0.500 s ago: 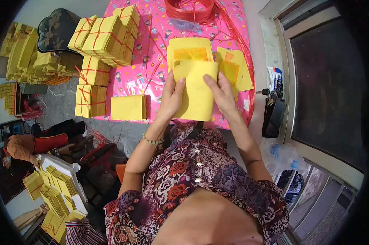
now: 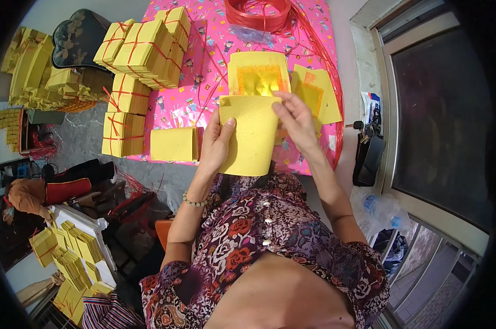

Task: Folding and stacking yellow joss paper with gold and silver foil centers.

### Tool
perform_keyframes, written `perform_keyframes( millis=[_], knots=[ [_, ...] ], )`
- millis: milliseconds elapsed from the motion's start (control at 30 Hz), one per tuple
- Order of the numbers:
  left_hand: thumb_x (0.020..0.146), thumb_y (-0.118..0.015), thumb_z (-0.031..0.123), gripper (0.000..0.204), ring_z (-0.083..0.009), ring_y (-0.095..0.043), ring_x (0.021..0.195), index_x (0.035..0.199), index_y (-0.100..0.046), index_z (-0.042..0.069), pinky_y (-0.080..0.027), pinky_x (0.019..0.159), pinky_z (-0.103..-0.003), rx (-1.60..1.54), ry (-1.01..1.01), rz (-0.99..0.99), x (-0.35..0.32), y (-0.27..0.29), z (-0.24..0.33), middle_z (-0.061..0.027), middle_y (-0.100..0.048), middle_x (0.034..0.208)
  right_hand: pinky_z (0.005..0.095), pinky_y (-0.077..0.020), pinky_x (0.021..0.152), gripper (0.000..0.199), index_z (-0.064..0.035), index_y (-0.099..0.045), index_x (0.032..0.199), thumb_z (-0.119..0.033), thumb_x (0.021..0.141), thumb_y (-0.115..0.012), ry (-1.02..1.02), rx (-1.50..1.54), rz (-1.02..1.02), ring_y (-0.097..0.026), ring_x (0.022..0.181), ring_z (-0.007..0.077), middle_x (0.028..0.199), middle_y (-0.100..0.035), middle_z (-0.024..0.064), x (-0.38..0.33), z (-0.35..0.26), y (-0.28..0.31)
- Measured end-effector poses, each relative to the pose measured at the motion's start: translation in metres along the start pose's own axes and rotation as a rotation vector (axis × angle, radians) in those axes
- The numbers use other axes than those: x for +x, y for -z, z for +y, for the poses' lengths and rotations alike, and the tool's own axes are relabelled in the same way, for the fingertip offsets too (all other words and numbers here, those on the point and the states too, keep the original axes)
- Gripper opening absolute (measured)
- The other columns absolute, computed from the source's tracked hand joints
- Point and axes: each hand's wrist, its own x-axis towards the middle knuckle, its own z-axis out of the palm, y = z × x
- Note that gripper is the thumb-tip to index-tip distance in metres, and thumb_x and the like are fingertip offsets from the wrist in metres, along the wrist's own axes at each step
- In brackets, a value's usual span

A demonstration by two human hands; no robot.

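A folded sheet of yellow paper (image 2: 249, 137) is held up near the table's front edge, its fold toward my body. My left hand (image 2: 219, 143) grips its left side, thumb on top and fingers beneath. At the sheet's upper right corner, my right hand (image 2: 298, 122) has thumb and forefinger closed on the edge. Just beyond lies a yellow sheet with an orange border and shiny gold centre (image 2: 259, 79), partly covered by the held one. More printed yellow sheets (image 2: 327, 98) lie fanned to the right. On the left rests another folded yellow paper (image 2: 172, 145).
Bundles of yellow paper tied with red string (image 2: 143, 52) are stacked at the table's left. A red string coil (image 2: 259, 16) sits at the back of the pink table cover (image 2: 207, 71). Lower left, another person's striped sleeve (image 2: 111, 312) shows beside more yellow papers (image 2: 75, 257).
The held paper has moved left and toward my body with my left hand. My right hand has shifted from its right side to the upper corner, uncovering more of the gold-centred sheet.
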Motion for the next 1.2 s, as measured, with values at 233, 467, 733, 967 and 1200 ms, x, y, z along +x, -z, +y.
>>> perform_keyframes(
  millis=[233,467,733,967,1200],
  knots=[
    [0.098,-0.044,0.012,0.035,-0.0117,-0.053,0.106,0.131,-0.041,0.0,-0.042,0.092,-0.027,-0.026,0.079,0.054,-0.019,0.014,0.01,-0.0077,-0.056,0.119,0.0227,-0.0495,0.073,0.025,0.0068,-0.061,0.107,-0.013,0.093,-0.058,-0.248,-0.032,-0.319,-0.061,0.084,0.0088,0.093,-0.067,0.0069,-0.016,0.015,-0.008],
    [0.098,-0.044,0.011,0.034,-0.0112,-0.053,0.104,0.13,-0.041,0.001,-0.043,0.09,-0.026,-0.04,0.064,0.179,-0.048,0.04,0.001,-0.007,-0.056,0.117,0.0225,-0.05,0.071,0.028,0.0084,-0.061,0.107,-0.015,0.091,-0.061,-0.353,-0.143,-0.538,-0.062,0.083,0.0083,0.095,-0.069,0.0093,-0.031,0.035,-0.03],
    [0.098,-0.044,0.01,0.032,-0.0115,-0.053,0.105,0.13,-0.042,0.002,-0.043,0.09,-0.027,-0.149,0.013,0.425,-0.097,0.074,-0.025,-0.0067,-0.056,0.118,0.023,-0.0511,0.073,0.025,0.0067,-0.061,0.108,-0.012,0.092,-0.059,-0.443,-0.246,-0.766,-0.063,0.085,0.0096,0.096,-0.068,0.009,-0.047,0.061,-0.071],
    [0.098,-0.045,0.011,0.034,-0.0136,-0.055,0.104,0.131,-0.041,0.003,-0.045,0.089,-0.028,-0.12,-0.031,0.663,-0.123,0.094,-0.033,-0.0082,-0.056,0.119,0.0242,-0.0514,0.075,0.028,0.0083,-0.059,0.111,-0.012,0.092,-0.058,-0.503,-0.228,-0.928,-0.063,0.087,0.0101,0.099,-0.067,0.0105,-0.057,0.095,-0.095],
    [0.098,-0.045,0.011,0.032,-0.014,-0.056,0.104,0.128,-0.043,0.003,-0.045,0.088,-0.028,-0.115,-0.127,0.821,-0.134,0.116,-0.056,-0.0083,-0.057,0.118,0.0228,-0.051,0.072,0.023,0.0052,-0.06,0.104,-0.014,0.092,-0.058,-0.574,-0.429,-0.959,-0.062,0.08,0.0094,0.091,-0.067,0.006,-0.055,0.088,-0.115]
  ],
)
